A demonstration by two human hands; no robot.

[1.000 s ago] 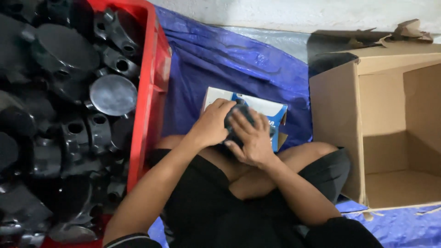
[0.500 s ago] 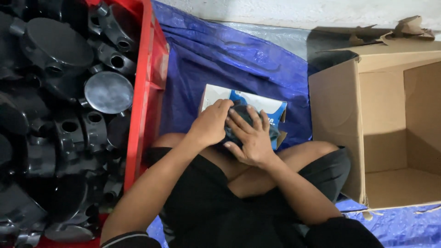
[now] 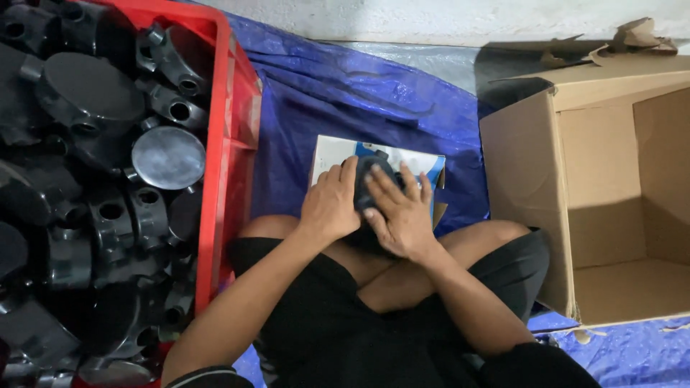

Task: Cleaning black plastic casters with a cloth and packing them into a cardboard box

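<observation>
As we look down from the head camera, which is our only view, the scene reads as follows.

Head view, posture: we sit cross-legged in dark shorts on a blue tarpaulin (image 3: 338,108), with both forearms reaching forward over our lap.

Head view, left hand: our left hand (image 3: 332,205) lies palm down, its fingers pressed side by side and curled over the left flank of a black round part (image 3: 372,176).

Head view, right hand: our right hand (image 3: 401,215) covers the same part from the right, its fingers slightly spread and laid flat across the top.

Head view, held thing: the black round part sits between both hands, just above our knees and over a small white-and-blue carton (image 3: 338,152); most of it is hidden by our fingers.

Head view, carton: the small carton rests on the tarpaulin, touching our shins.

Head view, left surroundings: a red crate (image 3: 237,144) stands just beside our left knee, filled with black round fittings (image 3: 93,93) and one grey disc-faced one (image 3: 169,156).

Head view, right surroundings: a large brown cardboard box (image 3: 525,172) lies on its side near our right knee, its open mouth facing right.
</observation>
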